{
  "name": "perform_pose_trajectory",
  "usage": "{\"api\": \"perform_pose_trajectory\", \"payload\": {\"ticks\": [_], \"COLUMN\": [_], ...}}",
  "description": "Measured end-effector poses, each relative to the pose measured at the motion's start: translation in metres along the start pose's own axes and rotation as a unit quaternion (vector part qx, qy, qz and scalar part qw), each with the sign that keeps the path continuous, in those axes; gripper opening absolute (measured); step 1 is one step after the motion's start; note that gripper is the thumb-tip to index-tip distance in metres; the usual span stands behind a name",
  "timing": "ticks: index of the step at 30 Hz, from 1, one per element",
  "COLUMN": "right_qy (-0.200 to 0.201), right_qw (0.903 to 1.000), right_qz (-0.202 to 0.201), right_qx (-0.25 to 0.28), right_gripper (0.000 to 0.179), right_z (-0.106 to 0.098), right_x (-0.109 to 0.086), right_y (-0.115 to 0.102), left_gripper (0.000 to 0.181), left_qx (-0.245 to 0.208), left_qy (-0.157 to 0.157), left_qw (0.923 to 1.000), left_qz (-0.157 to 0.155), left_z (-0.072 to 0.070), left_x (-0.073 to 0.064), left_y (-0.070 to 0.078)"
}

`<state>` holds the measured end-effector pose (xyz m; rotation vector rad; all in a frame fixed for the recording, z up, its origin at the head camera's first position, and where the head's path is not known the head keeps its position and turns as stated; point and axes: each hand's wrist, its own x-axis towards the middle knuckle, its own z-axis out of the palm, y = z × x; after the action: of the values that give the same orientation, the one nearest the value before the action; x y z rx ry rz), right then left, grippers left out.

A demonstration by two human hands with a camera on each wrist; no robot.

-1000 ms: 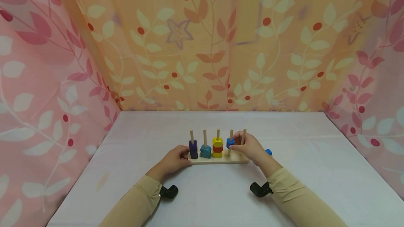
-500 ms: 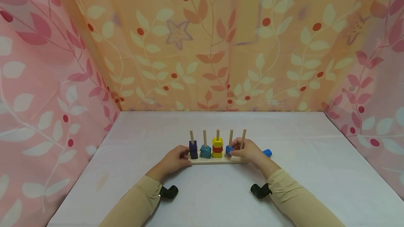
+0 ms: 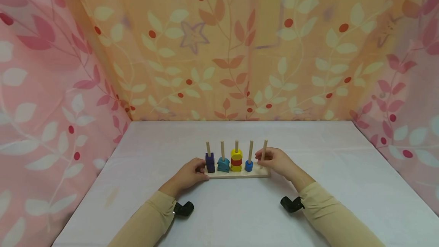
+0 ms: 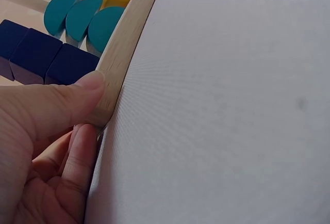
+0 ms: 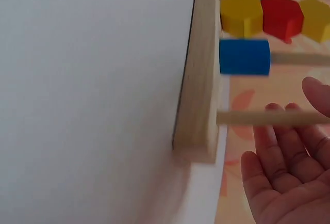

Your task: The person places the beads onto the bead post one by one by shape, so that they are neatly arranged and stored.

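Note:
A wooden peg board with upright pegs stands on the table. My left hand grips its left end, the thumb on the edge, as the left wrist view shows. Dark blue square blocks fill the nearest peg, then teal half-round blocks. The middle peg bears yellow blocks with a red block between them. Low on the fourth peg sits a blue cylinder. My right hand is by the bare fifth peg, fingers spread and holding nothing.
The board rests on a white-covered table. Patterned cloth hangs behind and at both sides. Each wrist carries a black camera.
My right hand has lowered the blue cylinder down the fourth peg, let go and drawn back to the right. The loose blue piece on the right is now out of sight. My left hand stays put.

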<state>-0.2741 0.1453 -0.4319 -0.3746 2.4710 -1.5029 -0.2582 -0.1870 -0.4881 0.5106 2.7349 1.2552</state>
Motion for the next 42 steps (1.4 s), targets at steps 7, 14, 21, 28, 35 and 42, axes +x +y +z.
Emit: {"api": "perform_pose_trajectory", "payload": {"ticks": [7,14,21,28,35,42], "right_qy": [0.006,-0.010,-0.043,-0.025,0.028,0.095], "right_qw": [0.9963,0.9840,0.9605,0.9491,0.9675,0.9839], "right_qz": [-0.015,-0.002,-0.002,-0.044,-0.026,-0.055], "right_qx": [-0.085,-0.178,-0.275,-0.311,-0.250,-0.141], "right_gripper": [0.028,0.032,0.032,0.021,0.018,0.025], "right_z": [-0.036,-0.063,-0.067,-0.065,-0.069,-0.070], "right_x": [-0.008,-0.022,-0.029,-0.028,-0.024,-0.019], "right_y": [0.017,0.032,0.048,0.051,0.031,-0.014], "left_gripper": [0.041,0.041,0.041,0.042,0.042,0.043], "left_qx": [-0.011,-0.007,-0.008,-0.008,0.002,0.010], "left_qy": [0.004,0.000,-0.005,-0.002,0.000,-0.001], "left_qw": [0.9999,1.0000,0.9999,0.9999,1.0000,0.9999], "left_qz": [0.004,0.000,-0.007,-0.009,-0.001,-0.010], "left_z": [-0.001,-0.001,0.000,-0.001,-0.001,0.000], "left_x": [-0.001,0.000,-0.001,-0.001,-0.001,0.000], "left_y": [0.000,0.000,-0.001,0.002,0.001,0.000]}}
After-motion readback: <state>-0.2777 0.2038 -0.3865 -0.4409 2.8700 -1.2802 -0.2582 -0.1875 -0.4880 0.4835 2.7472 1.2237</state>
